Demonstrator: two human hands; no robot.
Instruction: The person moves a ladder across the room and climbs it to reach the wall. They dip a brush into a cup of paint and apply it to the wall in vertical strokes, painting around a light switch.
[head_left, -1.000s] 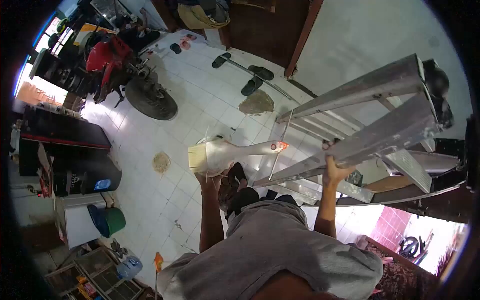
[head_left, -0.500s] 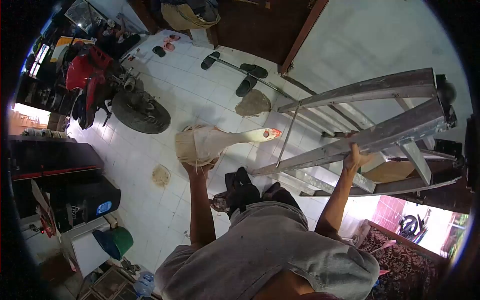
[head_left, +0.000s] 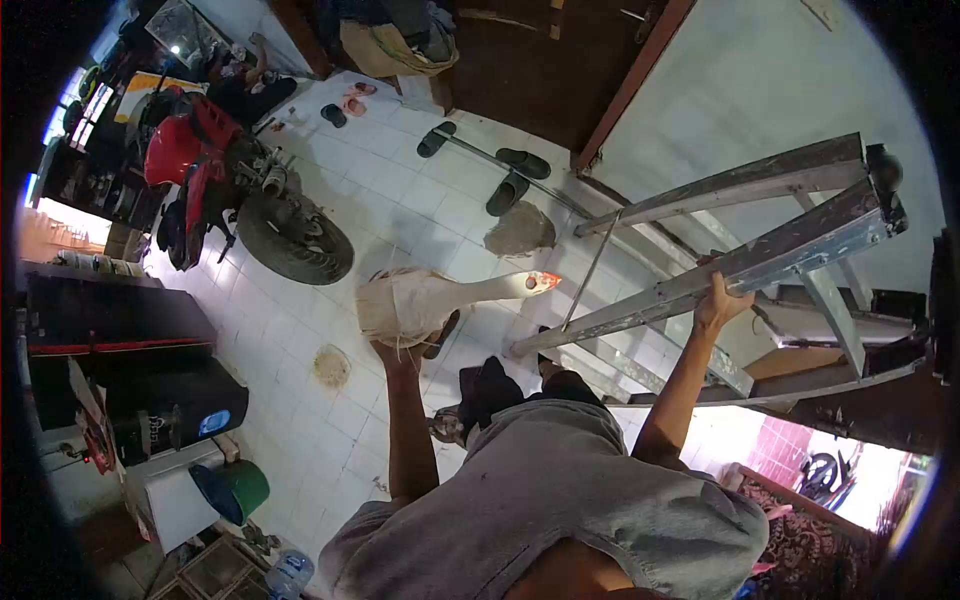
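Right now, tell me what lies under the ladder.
Under the ladder, white floor tiles and its lower rungs show. The right hand grips one rail; the feet are hidden.

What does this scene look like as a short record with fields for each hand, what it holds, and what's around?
view: head camera, looking down from high on a ladder
left hand: holds a white cone-shaped object with a red tip, from below
right hand: grips a rail of the aluminium ladder
floor: white tiles
nearby: red motorcycle, black sandals, green bucket
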